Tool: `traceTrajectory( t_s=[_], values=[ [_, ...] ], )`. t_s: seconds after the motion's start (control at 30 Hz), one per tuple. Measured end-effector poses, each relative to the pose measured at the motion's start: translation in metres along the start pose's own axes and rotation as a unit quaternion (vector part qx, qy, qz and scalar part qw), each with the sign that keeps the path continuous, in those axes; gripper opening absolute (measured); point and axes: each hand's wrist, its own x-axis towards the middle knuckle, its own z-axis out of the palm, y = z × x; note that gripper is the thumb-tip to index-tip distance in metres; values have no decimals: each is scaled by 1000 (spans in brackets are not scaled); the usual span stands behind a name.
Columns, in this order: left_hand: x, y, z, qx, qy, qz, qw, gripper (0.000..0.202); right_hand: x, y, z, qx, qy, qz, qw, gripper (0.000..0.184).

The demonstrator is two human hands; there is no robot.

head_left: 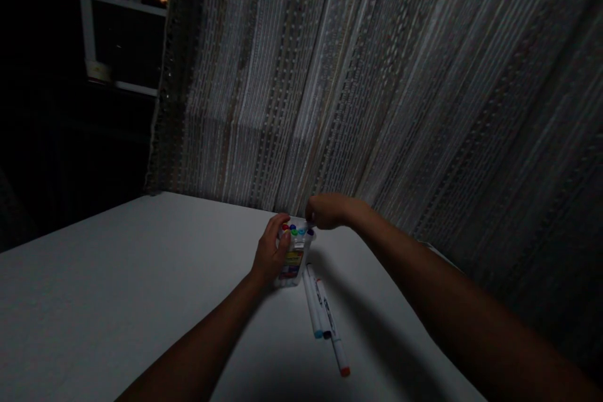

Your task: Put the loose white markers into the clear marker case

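A clear plastic marker case with a coloured label stands on the white table. Several marker ends in red, blue, green and purple show at its open top. My left hand is wrapped round the case's left side, thumb towards me. At the top right rim, my right hand is closed with its fingers bent down; something pale shows under the fingertips, but I cannot make out what. In front of the case lie three white markers close together: one with a light blue end, one with a dark end and one with an orange-red end.
The white table spreads out to both sides. A striped woven curtain hangs right behind its far edge. A dark window is at the upper left, with a small pale object on its sill. The room is dim.
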Motion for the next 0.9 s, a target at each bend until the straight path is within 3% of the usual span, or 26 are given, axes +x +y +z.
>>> traceTrajectory(
  t_s=[0.07,0.23,0.33,0.43,0.63,0.8,0.9],
  values=[
    [1,-1,0,1,-1,7,1000,35,3,-11,-8,-46,-14,-16,999,27],
    [2,-3,1,1,0,21,1000,35,11,-19,-17,-82,73,-22,994,30],
    [1,-2,1,1,0,17,1000,35,18,-12,-13,20,35,-41,998,19],
    [1,-2,1,-3,2,15,1000,35,27,-5,-1,198,-6,-59,978,13],
    [0,-1,2,-12,0,10,1000,38,37,0,32,370,112,-26,922,8],
    [0,0,1,-10,-1,8,1000,37,37,7,47,500,89,-40,860,6],
    [0,-2,2,-5,2,12,1000,37,39,11,54,505,113,-60,853,11]
  ],
)
